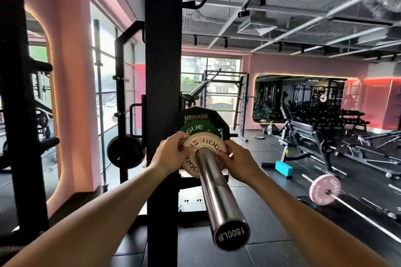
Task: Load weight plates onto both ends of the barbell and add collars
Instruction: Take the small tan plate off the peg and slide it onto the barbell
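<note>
Sleeve: chrome barbell sleeve (213,188), centre frame, end cap reads "1500LB".
Plates: cream Rogue 0.5 plate (204,144) frontmost, green Rogue plate (198,129) behind, black Hammer plate (200,117) rearmost.
Hands: left hand (171,155) and right hand (240,162) grip the cream plate's opposite edges.
</note>
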